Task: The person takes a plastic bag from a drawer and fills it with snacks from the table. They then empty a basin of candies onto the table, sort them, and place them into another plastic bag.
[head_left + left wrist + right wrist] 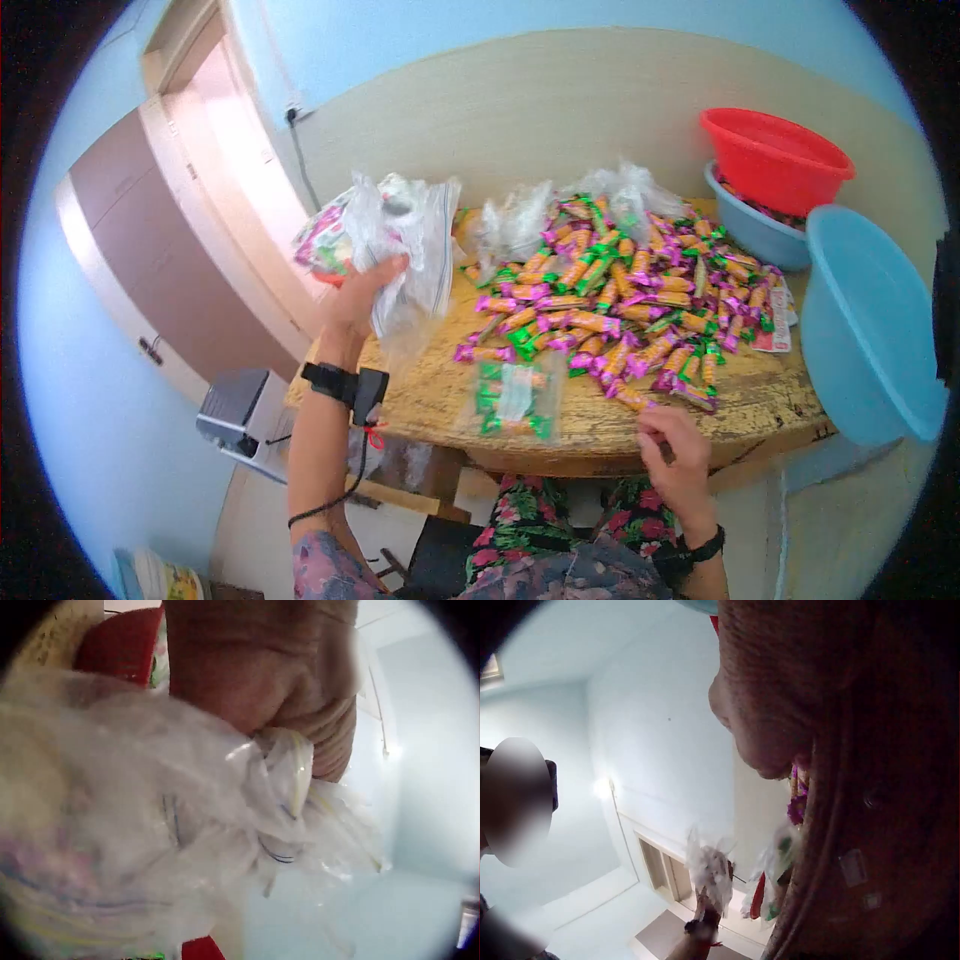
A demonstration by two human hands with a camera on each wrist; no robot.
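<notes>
My left hand (362, 298) grips a bunch of clear zip bags (425, 240) over the table's left end. In the left wrist view, the crumpled film (135, 802) spreads out below the palm, and the fingertips are hidden. At the table's front edge, my right hand (680, 455) hangs with loosely curled fingers, close to the nearest wrapped candy (630, 396). A heap of purple and green wrapped candies (610, 290) covers the table's middle and right. In front of it lies a flat clear packet (515, 402) of candies with a whitish label.
Crumpled clear plastic (515, 222) lies behind the heap. A red basin (780, 155) sits in a blue basin (765, 235) at the back right, and a light blue tub (865, 325) leans at the right edge. A printed bag (325, 235) lies behind my left hand.
</notes>
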